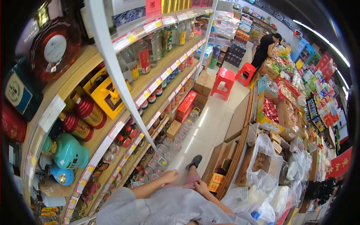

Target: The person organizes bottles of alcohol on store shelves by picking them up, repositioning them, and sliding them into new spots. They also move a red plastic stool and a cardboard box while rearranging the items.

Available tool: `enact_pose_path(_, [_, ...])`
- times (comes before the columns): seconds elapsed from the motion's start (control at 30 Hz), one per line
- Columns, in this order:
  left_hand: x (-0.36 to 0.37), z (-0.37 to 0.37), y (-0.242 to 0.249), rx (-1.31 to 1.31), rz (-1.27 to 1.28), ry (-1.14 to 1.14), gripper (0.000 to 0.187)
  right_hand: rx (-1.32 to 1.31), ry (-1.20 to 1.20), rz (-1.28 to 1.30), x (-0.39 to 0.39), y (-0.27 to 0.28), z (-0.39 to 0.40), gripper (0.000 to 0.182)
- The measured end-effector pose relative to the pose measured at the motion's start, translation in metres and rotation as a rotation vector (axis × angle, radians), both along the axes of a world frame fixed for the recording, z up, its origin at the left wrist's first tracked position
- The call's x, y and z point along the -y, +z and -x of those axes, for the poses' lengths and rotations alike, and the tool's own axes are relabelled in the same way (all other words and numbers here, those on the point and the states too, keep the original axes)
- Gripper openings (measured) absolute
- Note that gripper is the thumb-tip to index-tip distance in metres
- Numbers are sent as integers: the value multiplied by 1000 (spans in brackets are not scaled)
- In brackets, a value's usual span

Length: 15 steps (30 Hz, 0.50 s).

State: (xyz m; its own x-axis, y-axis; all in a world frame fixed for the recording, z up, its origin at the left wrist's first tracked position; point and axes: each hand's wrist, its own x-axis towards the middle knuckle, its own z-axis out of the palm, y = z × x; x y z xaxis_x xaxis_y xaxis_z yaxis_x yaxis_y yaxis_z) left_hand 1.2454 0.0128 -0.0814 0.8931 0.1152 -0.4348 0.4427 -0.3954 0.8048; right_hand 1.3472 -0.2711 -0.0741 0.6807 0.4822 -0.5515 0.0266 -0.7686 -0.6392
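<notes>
My left hand (169,177) hangs in front of my body near the low shelf, its fingers curled in and nothing visible in them. My right hand (201,186) is to its right, over my leg, with fingers bent together; whatever they might hold is too small to make out. Both hands are apart from each other. Beyond my left hand, clear bottles (162,162) stand on the floor beside the shelf. To the right of my right hand, a yellow box (216,179) sits in a low wooden compartment.
Shelves of bottles (144,56) curve along the left. Bins with bagged goods (270,108) line the right. Two red stools (224,83) stand in the tiled aisle (210,127). A person in black (264,48) bends over the far bins. A grey shoe (194,161) is on the floor.
</notes>
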Motion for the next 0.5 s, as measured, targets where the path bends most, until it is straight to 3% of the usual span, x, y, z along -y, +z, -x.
enact_pose_path(0.23, [-9, -115, 44, -3, -144, -25, 39, -149, 125, -128, -30, -25, -134, 39])
enact_pose_path(0.33, [9, -164, 56, -5, -172, -15, 37, -179, -46, -279, -22, 19, -201, 37])
enact_pose_path(0.37, [13, -188, 60, -4, -174, -43, 37, -92, -117, -270, -13, -14, -222, 34])
enact_pose_path(0.5, [14, -272, 96, 81, -234, -100, 36, -143, -311, -265, 14, -16, -294, 31])
